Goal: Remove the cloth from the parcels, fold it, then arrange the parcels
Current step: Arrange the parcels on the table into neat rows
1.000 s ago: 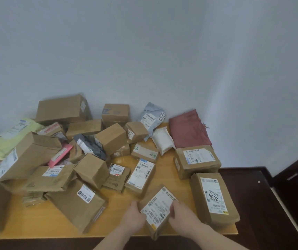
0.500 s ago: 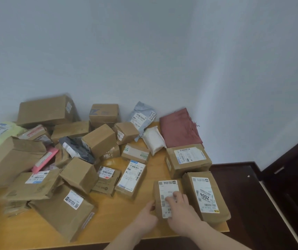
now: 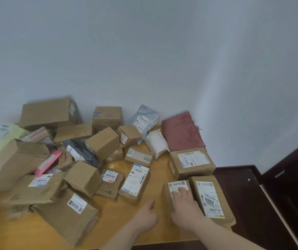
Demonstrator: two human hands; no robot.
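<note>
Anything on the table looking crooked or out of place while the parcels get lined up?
Yes. Left of the tidy row by the right hand, the parcels lie jumbled: a brown box sits tilted on others, a pink parcel is wedged at a slant, and a grey mailer is crumpled between boxes. The folded cloth lies neat.

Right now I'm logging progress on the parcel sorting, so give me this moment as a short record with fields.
cloth: folded dusty-red cloth lies at the table's far right corner, off the parcels
right hand: right hand rests flat on a small brown parcel with a white label
left hand: left hand holds nothing
neighbour: brown parcel marked 2004 lies beside it
unsorted: jumbled brown cardboard parcels at left
</note>
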